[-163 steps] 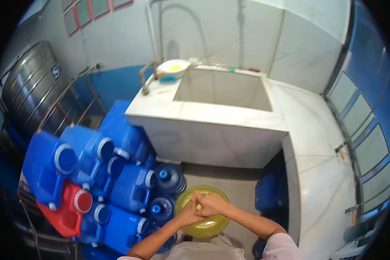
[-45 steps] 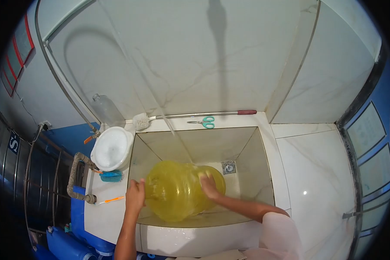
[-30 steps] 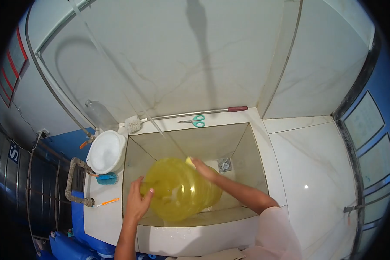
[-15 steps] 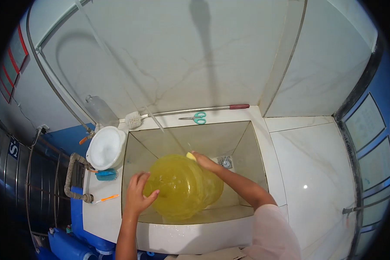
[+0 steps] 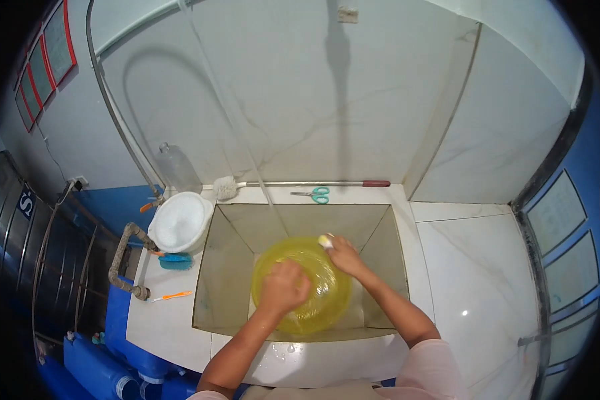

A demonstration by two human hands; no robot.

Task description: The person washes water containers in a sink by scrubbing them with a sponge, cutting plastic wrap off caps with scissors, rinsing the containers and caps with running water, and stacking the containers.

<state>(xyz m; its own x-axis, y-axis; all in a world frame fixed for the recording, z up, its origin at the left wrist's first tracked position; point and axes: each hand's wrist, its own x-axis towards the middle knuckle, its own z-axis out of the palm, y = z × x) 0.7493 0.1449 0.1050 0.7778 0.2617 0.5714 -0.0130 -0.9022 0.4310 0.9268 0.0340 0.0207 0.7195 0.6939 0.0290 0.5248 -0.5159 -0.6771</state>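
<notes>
Inside one sink (image 5: 374, 267), two hands (image 5: 314, 270) handle one jug (image 5: 330, 293).

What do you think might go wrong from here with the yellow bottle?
The yellow bottle looks shiny and rounded, so it might slip under the left hand. The sponge in the right hand could drop into the basin. The scissors lie near the basin's edge and might get knocked in.

A white, faintly veined counter (image 5: 473, 267) surrounds a recessed sink (image 5: 223, 287). Along its back ledge lie a long-handled brush (image 5: 300, 184) and teal-handled scissors (image 5: 317, 195); at left sit a white basin (image 5: 180, 223), a blue brush (image 5: 175, 262) and an orange-and-white toothbrush (image 5: 172, 295).
</notes>
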